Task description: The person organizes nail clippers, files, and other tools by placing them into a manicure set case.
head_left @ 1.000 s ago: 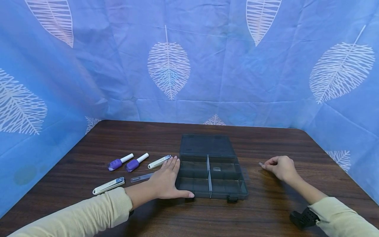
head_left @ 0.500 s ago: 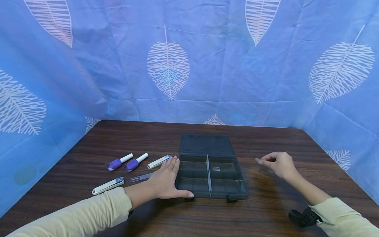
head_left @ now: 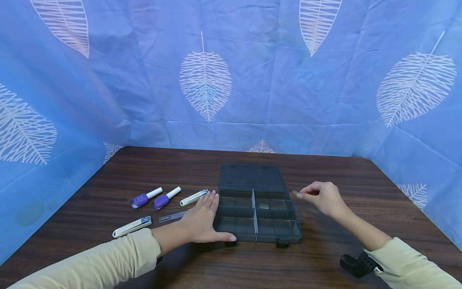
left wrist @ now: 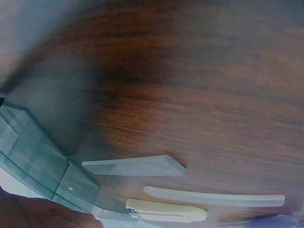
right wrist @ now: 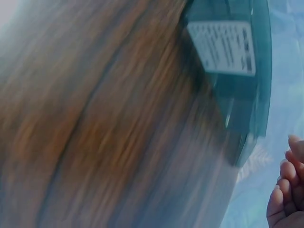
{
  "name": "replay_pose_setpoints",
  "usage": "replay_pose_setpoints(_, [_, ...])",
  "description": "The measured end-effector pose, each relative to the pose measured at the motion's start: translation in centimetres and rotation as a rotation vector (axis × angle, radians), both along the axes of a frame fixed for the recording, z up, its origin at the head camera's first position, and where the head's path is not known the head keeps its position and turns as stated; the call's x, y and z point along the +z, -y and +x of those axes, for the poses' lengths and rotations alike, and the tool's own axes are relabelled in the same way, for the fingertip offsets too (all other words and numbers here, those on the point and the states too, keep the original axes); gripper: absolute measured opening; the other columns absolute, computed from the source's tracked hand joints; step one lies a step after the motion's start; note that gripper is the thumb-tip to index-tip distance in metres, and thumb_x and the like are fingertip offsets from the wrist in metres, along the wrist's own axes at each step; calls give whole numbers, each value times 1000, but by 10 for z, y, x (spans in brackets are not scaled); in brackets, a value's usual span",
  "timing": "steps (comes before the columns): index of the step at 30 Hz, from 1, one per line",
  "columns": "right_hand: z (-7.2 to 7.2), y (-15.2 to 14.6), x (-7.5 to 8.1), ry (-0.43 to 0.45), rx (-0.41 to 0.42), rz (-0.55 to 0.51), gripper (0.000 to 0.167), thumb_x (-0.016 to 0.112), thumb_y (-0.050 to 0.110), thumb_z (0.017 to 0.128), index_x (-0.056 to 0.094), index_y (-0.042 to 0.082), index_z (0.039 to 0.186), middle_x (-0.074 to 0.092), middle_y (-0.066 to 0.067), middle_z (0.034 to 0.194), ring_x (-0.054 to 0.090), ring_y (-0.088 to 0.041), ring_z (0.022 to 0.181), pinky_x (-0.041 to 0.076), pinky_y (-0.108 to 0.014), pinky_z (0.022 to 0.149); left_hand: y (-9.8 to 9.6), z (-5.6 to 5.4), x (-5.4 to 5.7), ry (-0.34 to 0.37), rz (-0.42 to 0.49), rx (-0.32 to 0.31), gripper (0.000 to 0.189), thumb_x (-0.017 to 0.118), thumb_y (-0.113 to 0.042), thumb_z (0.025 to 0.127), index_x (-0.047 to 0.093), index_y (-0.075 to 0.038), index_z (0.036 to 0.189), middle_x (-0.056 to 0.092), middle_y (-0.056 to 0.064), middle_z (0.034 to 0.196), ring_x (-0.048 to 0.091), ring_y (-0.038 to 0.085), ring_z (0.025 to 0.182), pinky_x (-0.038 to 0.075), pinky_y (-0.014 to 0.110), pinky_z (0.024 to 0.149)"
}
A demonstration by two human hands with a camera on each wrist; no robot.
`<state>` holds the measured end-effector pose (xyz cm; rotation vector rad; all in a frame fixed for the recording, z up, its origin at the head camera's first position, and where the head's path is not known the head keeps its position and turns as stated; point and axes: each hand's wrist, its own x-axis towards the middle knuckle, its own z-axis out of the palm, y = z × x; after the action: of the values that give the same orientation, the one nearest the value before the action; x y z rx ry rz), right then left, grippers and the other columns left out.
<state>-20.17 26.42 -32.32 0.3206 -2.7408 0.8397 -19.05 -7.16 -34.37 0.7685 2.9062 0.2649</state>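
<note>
A dark translucent compartment box stands with its lid laid back. My left hand rests along the box's left side, fingers straight, thumb at the front edge. To the right of the box, my right hand pinches a small clear piece between thumb and fingers, above the table; its exact kind is too small to tell. A small pale rectangle shows in the back right compartment. In the right wrist view the fingers appear at the edge, and the pinched piece is hidden.
Left of the box lie two purple nail polish bottles with white caps and two nail clippers. A clear strip is partly behind my left hand; the left wrist view shows two clear strips. Patterned blue cloth surrounds the table.
My right hand has lifted slightly and moved left toward the box, with the small clear piece pinched in it. The left hand and the box have stayed in place.
</note>
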Motion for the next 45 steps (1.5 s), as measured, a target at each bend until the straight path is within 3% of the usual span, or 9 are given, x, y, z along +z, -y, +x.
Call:
replay_pose_setpoints(10, [-9, 31, -1, 19, 123, -9, 6, 69, 8, 81, 72, 4, 80, 65, -6, 78, 48, -2, 58, 41, -22, 51, 0, -1, 0, -5, 7, -4, 114, 54, -76, 71, 18, 2, 146, 16, 20, 154, 15, 33, 143, 19, 45, 115])
replay_pose_setpoints(23, [-24, 50, -12, 14, 283, 180, 8, 70, 2, 78, 71, 5, 71, 62, -1, 70, 48, -3, 58, 41, -20, 52, -1, 0, 0, 3, 2, -6, 114, 53, -76, 72, 17, 2, 146, 15, 20, 154, 14, 33, 143, 18, 45, 115])
replay_pose_setpoints(35, [-27, 53, -14, 73, 312, 239, 10, 69, 2, 79, 71, 5, 71, 65, -2, 70, 53, -4, 58, 46, -21, 54, 1, 1, -1, 13, -1, 1, 113, 53, -76, 72, 18, 2, 146, 15, 20, 154, 14, 33, 143, 18, 45, 115])
replay_pose_setpoints(41, [-23, 52, -9, 27, 323, 223, 4, 69, 4, 79, 72, 2, 79, 66, -4, 75, 56, -10, 64, 46, -24, 57, 1, 1, -3, 6, -6, 9, 113, 53, -77, 72, 18, 1, 146, 15, 20, 154, 14, 33, 143, 18, 45, 115])
replay_pose_setpoints(45, [-14, 51, -2, -32, 273, 200, 13, 70, 11, 81, 71, 1, 89, 65, -6, 83, 55, -16, 72, 46, -30, 63, 1, 0, -3, 5, -4, 4, 114, 52, -77, 72, 18, 2, 146, 15, 19, 154, 14, 33, 143, 18, 45, 115])
